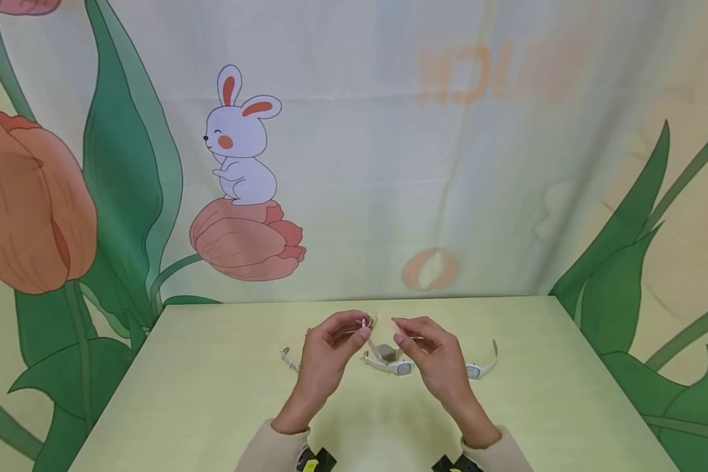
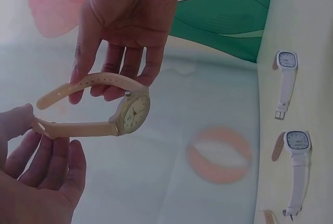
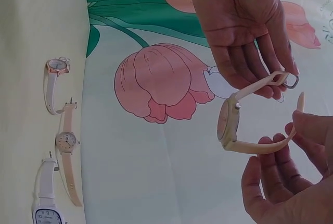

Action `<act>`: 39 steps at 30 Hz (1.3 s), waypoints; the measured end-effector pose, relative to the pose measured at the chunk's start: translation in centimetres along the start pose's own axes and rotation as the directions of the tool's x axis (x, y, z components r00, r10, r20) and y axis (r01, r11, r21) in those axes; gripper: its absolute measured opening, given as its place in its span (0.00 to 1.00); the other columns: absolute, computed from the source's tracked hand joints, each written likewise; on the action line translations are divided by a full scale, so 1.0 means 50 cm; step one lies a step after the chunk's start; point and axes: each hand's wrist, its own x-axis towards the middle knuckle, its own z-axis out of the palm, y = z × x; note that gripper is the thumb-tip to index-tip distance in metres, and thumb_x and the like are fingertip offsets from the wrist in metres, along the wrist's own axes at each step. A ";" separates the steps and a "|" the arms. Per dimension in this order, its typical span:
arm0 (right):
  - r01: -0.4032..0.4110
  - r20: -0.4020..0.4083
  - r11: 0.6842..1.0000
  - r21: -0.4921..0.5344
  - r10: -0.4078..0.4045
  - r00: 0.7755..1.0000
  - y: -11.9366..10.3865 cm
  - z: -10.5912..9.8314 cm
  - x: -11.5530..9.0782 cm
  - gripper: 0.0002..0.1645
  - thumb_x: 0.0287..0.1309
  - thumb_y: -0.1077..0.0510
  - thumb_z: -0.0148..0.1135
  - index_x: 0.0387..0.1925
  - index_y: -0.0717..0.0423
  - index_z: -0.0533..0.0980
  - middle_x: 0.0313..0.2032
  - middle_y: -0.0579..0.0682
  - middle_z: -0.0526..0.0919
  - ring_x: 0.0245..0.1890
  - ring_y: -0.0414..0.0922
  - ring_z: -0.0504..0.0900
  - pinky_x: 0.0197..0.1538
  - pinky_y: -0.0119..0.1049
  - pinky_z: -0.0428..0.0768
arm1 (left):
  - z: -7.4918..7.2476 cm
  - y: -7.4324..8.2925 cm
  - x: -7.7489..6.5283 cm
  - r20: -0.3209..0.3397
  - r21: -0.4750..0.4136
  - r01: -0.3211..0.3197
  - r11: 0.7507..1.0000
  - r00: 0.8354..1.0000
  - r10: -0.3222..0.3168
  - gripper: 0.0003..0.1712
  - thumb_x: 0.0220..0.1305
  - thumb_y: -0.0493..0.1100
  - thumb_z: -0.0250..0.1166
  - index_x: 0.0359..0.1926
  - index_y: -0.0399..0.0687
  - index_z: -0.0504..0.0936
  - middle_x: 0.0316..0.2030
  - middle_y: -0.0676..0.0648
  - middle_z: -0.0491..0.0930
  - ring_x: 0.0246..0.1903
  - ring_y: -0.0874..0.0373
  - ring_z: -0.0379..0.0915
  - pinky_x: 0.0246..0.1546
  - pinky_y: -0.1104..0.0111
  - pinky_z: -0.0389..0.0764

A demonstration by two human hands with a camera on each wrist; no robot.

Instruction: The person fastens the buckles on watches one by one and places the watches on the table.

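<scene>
A wristwatch with a pale peach strap and a round gold-rimmed dial (image 2: 136, 113) is held up above the table, its strap curved and unfastened. My left hand (image 1: 326, 351) pinches the buckle end between thumb and fingers; the metal buckle (image 3: 292, 81) shows in the right wrist view. My right hand (image 1: 431, 354) pinches the other strap end (image 2: 86, 82), the one with a row of holes. The two strap ends are apart, facing each other. In the right wrist view the dial (image 3: 229, 122) is seen nearly edge-on.
On the pale table (image 1: 212, 393) lie white square-faced watches (image 2: 298, 140), a rose-gold round watch (image 3: 57, 66) with a white strap and a peach-strapped round watch (image 3: 66, 142). A curtain (image 1: 354, 164) printed with tulips and a rabbit hangs behind the table's far edge.
</scene>
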 end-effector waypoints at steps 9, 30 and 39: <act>0.021 0.043 0.999 -0.029 -0.019 0.999 -0.001 0.003 -0.006 0.15 0.61 0.59 0.66 0.48 0.58 0.83 0.41 0.57 0.83 0.44 0.36 0.81 0.49 0.32 0.82 | 0.009 0.005 -0.006 0.008 0.007 0.011 1.000 1.000 -0.011 0.13 0.64 0.42 0.67 0.50 0.49 0.83 0.47 0.44 0.84 0.46 0.59 0.81 0.51 0.72 0.81; 0.022 0.081 0.997 -0.073 -0.016 0.997 -0.019 0.015 -0.009 0.14 0.61 0.55 0.67 0.49 0.49 0.84 0.38 0.48 0.84 0.41 0.38 0.83 0.52 0.37 0.82 | 0.006 -0.004 -0.011 0.042 0.041 0.024 0.999 0.999 -0.026 0.14 0.64 0.44 0.68 0.50 0.48 0.84 0.45 0.45 0.85 0.44 0.60 0.82 0.48 0.71 0.81; -0.061 0.143 0.997 -0.036 0.066 0.987 -0.012 0.014 -0.009 0.16 0.57 0.56 0.70 0.47 0.54 0.81 0.38 0.54 0.85 0.39 0.39 0.83 0.50 0.31 0.82 | -0.008 -0.002 -0.012 0.022 0.003 -0.033 0.999 0.999 0.033 0.13 0.64 0.42 0.67 0.49 0.47 0.83 0.45 0.42 0.84 0.45 0.61 0.81 0.50 0.71 0.81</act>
